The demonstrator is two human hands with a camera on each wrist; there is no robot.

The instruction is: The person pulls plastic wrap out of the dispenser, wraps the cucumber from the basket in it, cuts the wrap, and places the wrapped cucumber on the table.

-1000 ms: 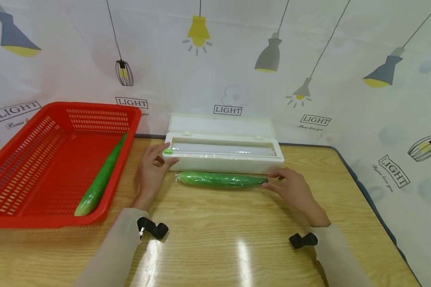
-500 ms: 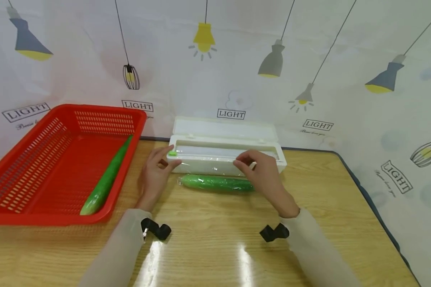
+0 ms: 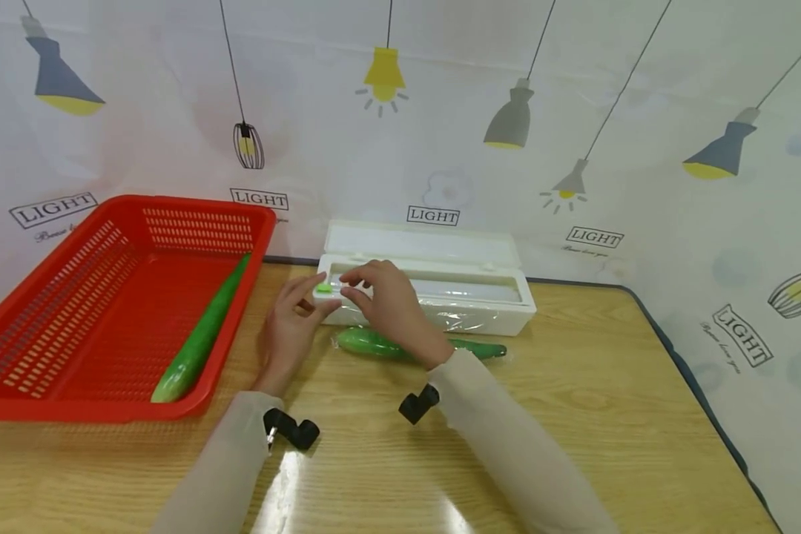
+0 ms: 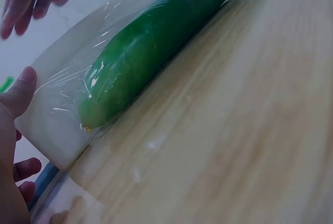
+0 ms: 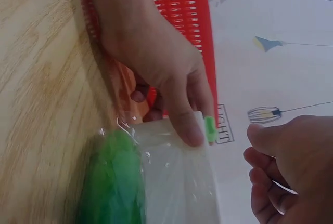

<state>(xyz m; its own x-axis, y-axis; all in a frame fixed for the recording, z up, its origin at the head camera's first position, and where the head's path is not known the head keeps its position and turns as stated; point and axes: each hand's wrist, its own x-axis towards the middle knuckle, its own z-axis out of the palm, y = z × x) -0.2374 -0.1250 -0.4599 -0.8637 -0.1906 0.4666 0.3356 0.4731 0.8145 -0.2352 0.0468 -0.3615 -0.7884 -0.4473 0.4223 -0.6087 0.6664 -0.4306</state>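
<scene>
A white cling film dispenser (image 3: 494, 319) stands near the wall with its lid raised and a roll inside. My left hand (image 3: 290, 325) grips its left end, thumb on the front face, beside the green slide cutter (image 3: 323, 288). Close to that cutter hovers my right hand (image 3: 395, 308), fingers loosely bent; the right wrist view shows it apart from the box with nothing held. Clear film runs down the dispenser's front to a film-covered cucumber (image 4: 140, 52) on the table. In the head view my right hand and wrist hide the cucumber's middle.
To the left, a red perforated basket (image 3: 93, 409) holds another cucumber (image 3: 203, 334) leaning along its right wall. A patterned cloth wall (image 3: 440, 111) rises behind the dispenser. Wooden table surface (image 3: 607, 371) extends on the right.
My right hand has left the cucumber's right end and swept leftward along the dispenser to the green cutter. My left hand keeps its grip on the box.
</scene>
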